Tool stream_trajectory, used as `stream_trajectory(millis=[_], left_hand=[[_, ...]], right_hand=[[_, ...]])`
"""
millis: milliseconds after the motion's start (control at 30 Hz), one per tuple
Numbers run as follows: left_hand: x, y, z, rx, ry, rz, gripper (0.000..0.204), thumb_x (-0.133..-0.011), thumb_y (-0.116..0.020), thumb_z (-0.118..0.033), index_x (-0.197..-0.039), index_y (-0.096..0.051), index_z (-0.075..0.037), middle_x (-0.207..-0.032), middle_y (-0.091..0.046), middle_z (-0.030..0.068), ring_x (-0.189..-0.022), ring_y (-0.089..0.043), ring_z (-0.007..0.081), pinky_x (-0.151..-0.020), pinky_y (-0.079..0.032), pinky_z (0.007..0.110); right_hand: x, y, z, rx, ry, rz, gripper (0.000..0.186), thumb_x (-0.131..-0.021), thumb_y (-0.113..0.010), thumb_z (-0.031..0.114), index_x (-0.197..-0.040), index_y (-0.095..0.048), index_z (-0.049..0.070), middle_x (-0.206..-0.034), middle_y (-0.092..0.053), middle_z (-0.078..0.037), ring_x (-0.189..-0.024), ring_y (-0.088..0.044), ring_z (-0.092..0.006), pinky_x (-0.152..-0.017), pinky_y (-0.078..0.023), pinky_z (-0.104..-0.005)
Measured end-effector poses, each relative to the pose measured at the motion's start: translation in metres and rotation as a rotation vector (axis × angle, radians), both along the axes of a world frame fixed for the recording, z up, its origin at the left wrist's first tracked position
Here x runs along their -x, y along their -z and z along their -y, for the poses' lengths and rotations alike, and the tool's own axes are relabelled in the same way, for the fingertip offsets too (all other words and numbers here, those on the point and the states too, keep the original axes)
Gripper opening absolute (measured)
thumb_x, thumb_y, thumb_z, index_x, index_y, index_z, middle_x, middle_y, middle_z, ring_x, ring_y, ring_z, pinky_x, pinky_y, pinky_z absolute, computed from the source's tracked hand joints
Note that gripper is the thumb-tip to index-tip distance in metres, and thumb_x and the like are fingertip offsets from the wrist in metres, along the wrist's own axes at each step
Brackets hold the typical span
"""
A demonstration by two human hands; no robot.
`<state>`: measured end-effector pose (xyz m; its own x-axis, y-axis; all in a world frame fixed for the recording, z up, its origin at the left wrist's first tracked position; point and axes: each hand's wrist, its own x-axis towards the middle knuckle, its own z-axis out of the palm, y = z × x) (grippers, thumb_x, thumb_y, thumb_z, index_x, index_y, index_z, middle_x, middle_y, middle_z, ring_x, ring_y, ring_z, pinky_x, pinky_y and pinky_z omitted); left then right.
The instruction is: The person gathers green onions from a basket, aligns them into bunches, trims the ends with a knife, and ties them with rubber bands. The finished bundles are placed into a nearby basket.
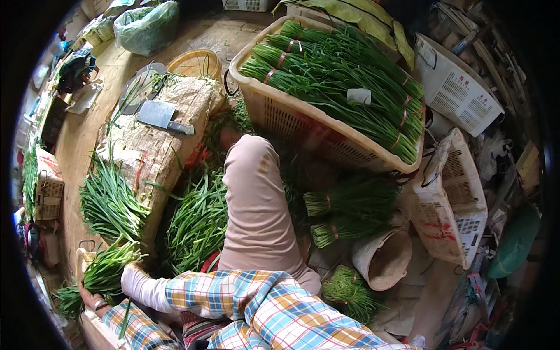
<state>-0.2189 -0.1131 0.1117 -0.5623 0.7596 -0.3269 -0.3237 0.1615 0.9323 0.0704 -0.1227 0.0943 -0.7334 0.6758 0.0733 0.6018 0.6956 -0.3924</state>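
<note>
At the lower left, my bare left hand grips a bunch of long green leafy stalks above a pale plastic crate. My right hand, in a white glove, is at the pale cut ends of that bunch, its fingers curled and partly hidden. Just above, another bundle of greens lies on a worn chopping block, which also bears a cleaver. A loose heap of leaves lies beside my bent knee.
A big crate of banded bundles stands ahead. Tied bunches lie right of my knee, beside a tipped bucket and empty crates. A bagged bundle sits at the back left; clutter lines both sides.
</note>
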Motion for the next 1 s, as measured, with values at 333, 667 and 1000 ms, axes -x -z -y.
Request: stream_trajectory(millis=[333, 667, 1000], left_hand=[[-0.005, 0.005, 0.013, -0.077, -0.164, 0.048, 0.037, -0.088, -0.057, -0.029, -0.108, -0.063, 0.001, -0.106, -0.066, 0.0156, -0.095, -0.064, 0.029, -0.084, -0.053, 0.04], [0.045, 0.042, 0.072, -0.821, 0.221, 0.301, 0.017, -0.085, -0.058, -0.019, -0.096, -0.052, -0.007, -0.1, -0.055, 0.0079, -0.102, -0.052, 0.0254, -0.096, -0.04, 0.045], [-0.061, 0.013, 0.056, -1.107, 0.21, 0.342, 0.021, -0.074, -0.058, -0.014, -0.087, -0.043, -0.007, -0.078, -0.042, 0.0016, -0.079, -0.044, 0.0152, -0.091, -0.033, 0.031]], right_hand=[[-0.121, 0.12, -0.09, 0.473, 0.631, 0.142, 0.018, -0.079, -0.066, 0.017, -0.094, -0.072, 0.01, -0.093, -0.071, -0.007, -0.077, -0.069, -0.0249, -0.054, -0.053, -0.047], [-0.116, -0.015, -0.035, 1.704, -0.186, -1.221, 0.05, -0.071, -0.075, 0.009, -0.119, -0.058, 0.008, -0.087, -0.066, -0.001, -0.069, -0.061, -0.0097, -0.061, -0.051, -0.0245], [-0.066, 0.015, -0.023, 1.789, 0.053, -1.26, 0.044, -0.069, -0.076, 0.0, -0.11, -0.061, -0.001, -0.092, -0.067, -0.005, -0.077, -0.063, -0.0145, -0.071, -0.052, -0.027]])
